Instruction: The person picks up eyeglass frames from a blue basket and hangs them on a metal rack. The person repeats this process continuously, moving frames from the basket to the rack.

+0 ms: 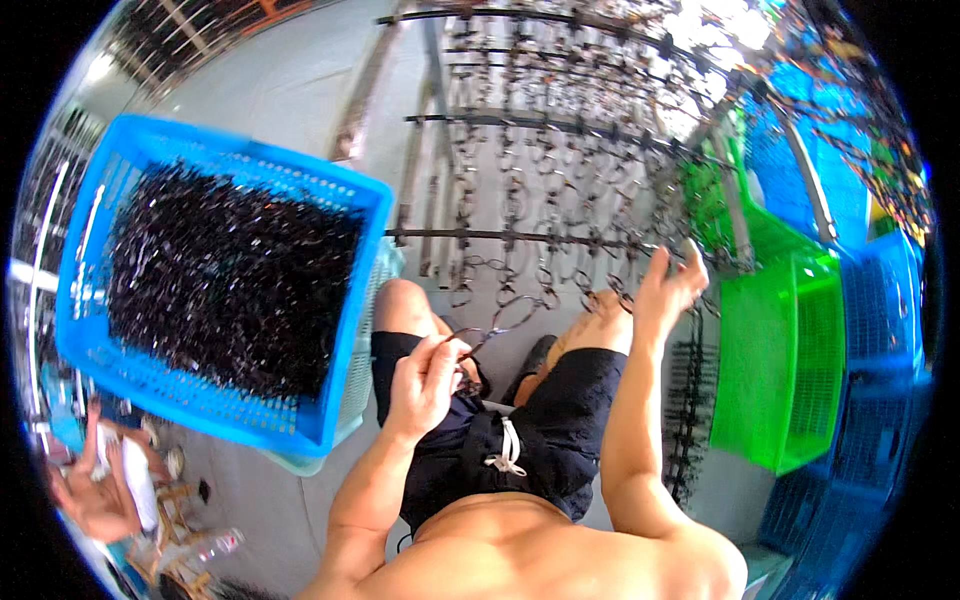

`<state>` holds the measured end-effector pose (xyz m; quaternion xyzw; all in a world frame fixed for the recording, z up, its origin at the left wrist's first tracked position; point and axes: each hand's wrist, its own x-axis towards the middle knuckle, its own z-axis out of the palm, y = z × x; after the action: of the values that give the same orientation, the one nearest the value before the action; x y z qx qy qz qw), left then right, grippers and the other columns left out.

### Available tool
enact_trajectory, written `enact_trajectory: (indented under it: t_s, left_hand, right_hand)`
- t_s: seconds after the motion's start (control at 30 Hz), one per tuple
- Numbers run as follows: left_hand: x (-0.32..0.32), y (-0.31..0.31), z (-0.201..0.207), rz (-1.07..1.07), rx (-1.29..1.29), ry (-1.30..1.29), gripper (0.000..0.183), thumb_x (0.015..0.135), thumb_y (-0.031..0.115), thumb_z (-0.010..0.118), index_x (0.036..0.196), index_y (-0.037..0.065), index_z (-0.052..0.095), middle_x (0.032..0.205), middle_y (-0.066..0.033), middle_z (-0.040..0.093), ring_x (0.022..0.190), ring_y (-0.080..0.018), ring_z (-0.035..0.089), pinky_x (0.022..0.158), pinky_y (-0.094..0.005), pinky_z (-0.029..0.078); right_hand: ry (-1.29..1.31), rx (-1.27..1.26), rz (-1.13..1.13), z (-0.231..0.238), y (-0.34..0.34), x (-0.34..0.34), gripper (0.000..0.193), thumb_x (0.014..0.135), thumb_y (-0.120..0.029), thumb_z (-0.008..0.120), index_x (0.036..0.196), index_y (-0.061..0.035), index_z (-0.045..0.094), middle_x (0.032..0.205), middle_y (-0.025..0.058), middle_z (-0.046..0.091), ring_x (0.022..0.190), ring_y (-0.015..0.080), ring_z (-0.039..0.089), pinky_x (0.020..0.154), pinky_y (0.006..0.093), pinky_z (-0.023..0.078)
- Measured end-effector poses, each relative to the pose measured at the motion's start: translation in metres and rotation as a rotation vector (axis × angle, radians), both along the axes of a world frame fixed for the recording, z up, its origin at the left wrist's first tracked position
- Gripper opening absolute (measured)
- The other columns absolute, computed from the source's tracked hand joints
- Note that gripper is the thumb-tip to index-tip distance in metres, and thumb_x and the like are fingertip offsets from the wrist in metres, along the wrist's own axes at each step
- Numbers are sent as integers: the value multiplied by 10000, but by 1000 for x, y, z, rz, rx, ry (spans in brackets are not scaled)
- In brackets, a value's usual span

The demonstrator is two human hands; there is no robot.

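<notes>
My left hand point(425, 380) is closed on a dark spectacle frame point(500, 320), held over my left knee. A blue perforated basket point(345, 330) at my left is heaped with dark spectacle frames point(225, 280). My right hand point(668, 288) is raised, fingers apart, touching a dark frame on the lowest bar of a metal rack point(520, 237). The rack has several horizontal bars with many frames hanging in rows in front of me. I sit in dark shorts.
A green basket point(790, 370) stands at my right, blue crates point(880, 320) beyond it. Another person point(105, 490) sits at the lower left beside bottles. A pale crate shows under the blue basket.
</notes>
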<state>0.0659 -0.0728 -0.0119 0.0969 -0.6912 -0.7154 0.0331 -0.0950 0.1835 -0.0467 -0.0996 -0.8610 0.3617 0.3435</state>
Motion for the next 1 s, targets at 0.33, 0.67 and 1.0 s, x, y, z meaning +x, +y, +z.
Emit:
enact_trajectory:
  t_s: [0.33,0.67,1.0]
  left_hand:
    - [8,-14,0,-104,-383,91,246,911,261,542,825,39,605,625,-111,568,536,-154,533,511,-288,400]
    - [2,-10,-13,-108,-355,86,185,876,198,584,953,31,608,844,-89,644,779,-137,618,694,-275,484]
    - [-7,26,-23,-50,61,-131,78,913,70,512,920,-5,529,802,-58,595,653,-122,607,617,-233,507]
  right_hand:
    - [-784,-769,1161,5,-67,114,155,799,49,476,935,11,540,672,88,590,426,75,448,343,189,337]
    - [-53,-730,254,7,46,48,308,895,-273,557,1048,-6,558,922,29,579,567,54,338,469,215,251]
    - [142,-921,233,-15,104,-15,164,906,-129,526,1023,-18,551,729,16,516,429,62,420,357,212,320]
